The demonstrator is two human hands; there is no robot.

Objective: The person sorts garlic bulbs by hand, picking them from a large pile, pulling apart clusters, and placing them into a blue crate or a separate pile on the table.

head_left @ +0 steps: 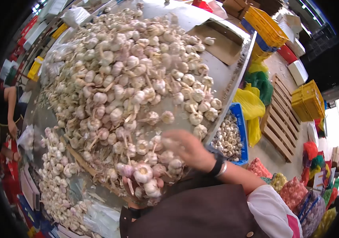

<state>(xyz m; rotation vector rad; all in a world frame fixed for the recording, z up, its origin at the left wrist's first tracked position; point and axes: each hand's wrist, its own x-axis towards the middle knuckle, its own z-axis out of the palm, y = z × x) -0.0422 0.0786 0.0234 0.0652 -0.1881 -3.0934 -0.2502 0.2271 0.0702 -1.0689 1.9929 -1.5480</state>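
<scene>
A big heap of garlic bulbs point(118, 71), many with stems, covers the metal table point(221, 75). Close to my body, my left hand point(129, 185) cups a few garlic bulbs point(143, 173) from below, its fingers partly hidden by them. My right hand point(189, 150), slightly blurred, is just above the near edge of the heap with fingers stretched out. I see nothing held in it. Beneath and beside it are more loose bulbs point(175, 164).
A wooden strip point(80, 160) separates the heap from a second garlic pile point(54, 186). At right stand a blue crate point(239, 115) with garlic, a wooden pallet point(282, 119), yellow crates point(307, 101) and filled net bags point(294, 192). Another person's arm point(11, 107) shows at left.
</scene>
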